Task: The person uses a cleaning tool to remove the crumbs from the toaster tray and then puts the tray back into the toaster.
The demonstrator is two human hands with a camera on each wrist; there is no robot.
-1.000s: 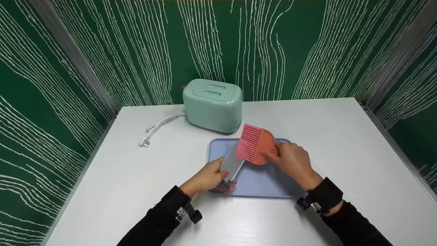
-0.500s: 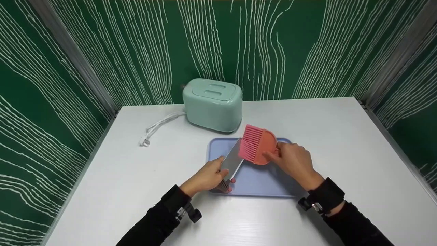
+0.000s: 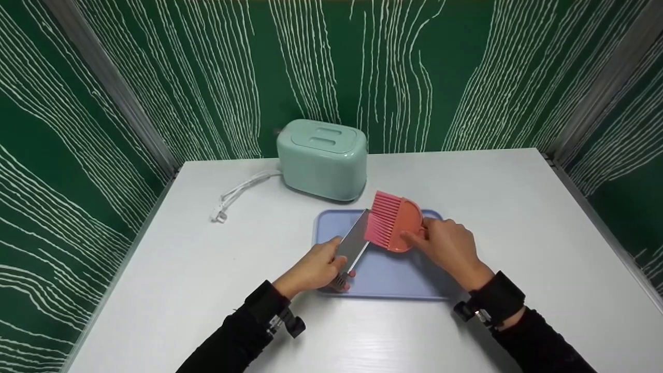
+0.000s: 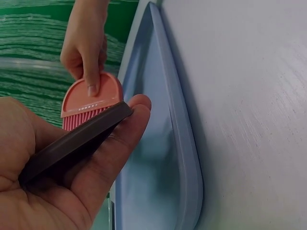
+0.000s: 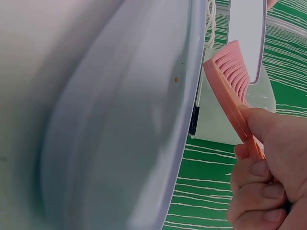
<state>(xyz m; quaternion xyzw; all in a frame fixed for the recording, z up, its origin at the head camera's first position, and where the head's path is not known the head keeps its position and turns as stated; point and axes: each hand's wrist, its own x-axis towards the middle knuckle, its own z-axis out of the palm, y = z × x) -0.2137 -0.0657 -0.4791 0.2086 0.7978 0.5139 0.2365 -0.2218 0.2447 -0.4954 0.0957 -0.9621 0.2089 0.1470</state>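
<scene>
My left hand grips a flat grey crumb tray by its dark slotted end, which shows edge-on in the left wrist view. The crumb tray is tilted above the blue serving tray. My right hand pinches a small brush with an orange body and pink bristles. In the head view the bristles overlap the crumb tray's far right corner. The right wrist view has the bristles bent, right at the crumb tray's pale face.
Behind the blue tray stands a mint toaster. Its white cord and plug lie on the white table to the left. Small brown specks lie in the blue tray. Green patterned panels enclose the back and sides.
My right hand and the brush have shifted slightly right and down, toward the crumb tray's edge. The crumb tray has turned a little more edge-on; my left arm has barely moved.
</scene>
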